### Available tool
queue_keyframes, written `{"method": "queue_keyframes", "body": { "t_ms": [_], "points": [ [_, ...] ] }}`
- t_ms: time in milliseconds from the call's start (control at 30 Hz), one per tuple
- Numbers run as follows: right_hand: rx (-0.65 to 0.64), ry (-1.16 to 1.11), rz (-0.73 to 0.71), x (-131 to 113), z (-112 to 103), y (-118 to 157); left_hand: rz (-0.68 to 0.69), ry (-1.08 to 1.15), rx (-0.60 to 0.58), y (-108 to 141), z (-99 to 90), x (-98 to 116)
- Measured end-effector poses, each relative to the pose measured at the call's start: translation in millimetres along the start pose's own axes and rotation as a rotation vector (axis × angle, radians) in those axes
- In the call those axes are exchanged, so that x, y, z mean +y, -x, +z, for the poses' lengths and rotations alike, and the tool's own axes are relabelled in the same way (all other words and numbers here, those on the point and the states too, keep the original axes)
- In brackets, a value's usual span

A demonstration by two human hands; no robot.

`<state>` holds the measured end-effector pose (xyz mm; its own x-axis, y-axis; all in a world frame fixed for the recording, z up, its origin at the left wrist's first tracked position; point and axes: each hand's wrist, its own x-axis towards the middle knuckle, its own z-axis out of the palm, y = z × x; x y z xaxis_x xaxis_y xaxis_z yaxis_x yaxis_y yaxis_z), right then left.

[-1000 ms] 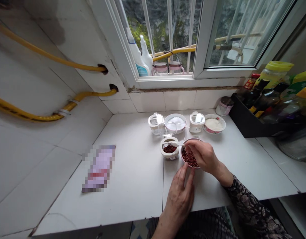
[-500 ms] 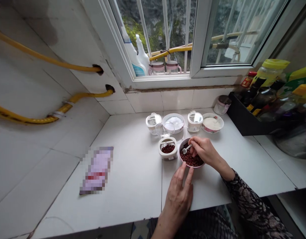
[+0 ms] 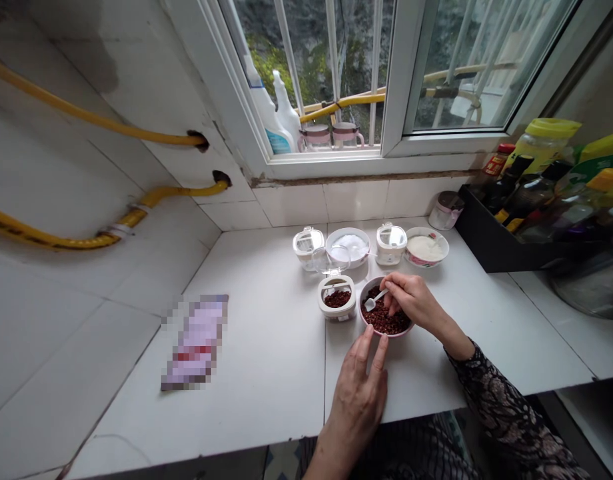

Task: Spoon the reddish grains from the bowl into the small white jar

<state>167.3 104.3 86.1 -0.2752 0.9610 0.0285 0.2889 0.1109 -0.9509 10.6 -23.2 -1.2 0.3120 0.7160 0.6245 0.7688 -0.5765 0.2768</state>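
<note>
My right hand [image 3: 411, 301] pinches a small white spoon [image 3: 374, 302], its scoop resting over dark red peppercorn-like grains [image 3: 386, 323] in a pink-rimmed bowl [image 3: 397, 335]. At the bowl's near rim, the fingertips of my left hand [image 3: 362, 373] touch or almost touch it, fingers spread. Just left of the bowl stands a cream-rimmed seasoning jar [image 3: 337, 300], its clear lid [image 3: 331, 259] raised, with the same grains inside.
Behind are two lidded jars [image 3: 308, 248] [image 3: 391, 244], a bowl of white grains [image 3: 347, 248] and a floral bowl of pale granules [image 3: 426, 247]. A black bottle rack [image 3: 516, 247] stands right; a blurred purple packet [image 3: 196, 342] lies left.
My right hand and the spoon have shifted very slightly within the bowl. My left hand stays at the bowl's near rim.
</note>
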Motion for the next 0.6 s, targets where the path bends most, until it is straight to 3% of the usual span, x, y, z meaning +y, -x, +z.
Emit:
{"method": "queue_keyframes", "body": {
  "t_ms": [167,600],
  "points": [
    [-0.014,-0.105,0.062,-0.6,0.1,0.2,-0.004,0.000,-0.014,0.2,-0.9,-0.1],
    [-0.009,-0.069,0.010,2.2,5.5,-0.1,-0.005,-0.011,-0.001,0.0,-0.2,0.5]
  ]
}}
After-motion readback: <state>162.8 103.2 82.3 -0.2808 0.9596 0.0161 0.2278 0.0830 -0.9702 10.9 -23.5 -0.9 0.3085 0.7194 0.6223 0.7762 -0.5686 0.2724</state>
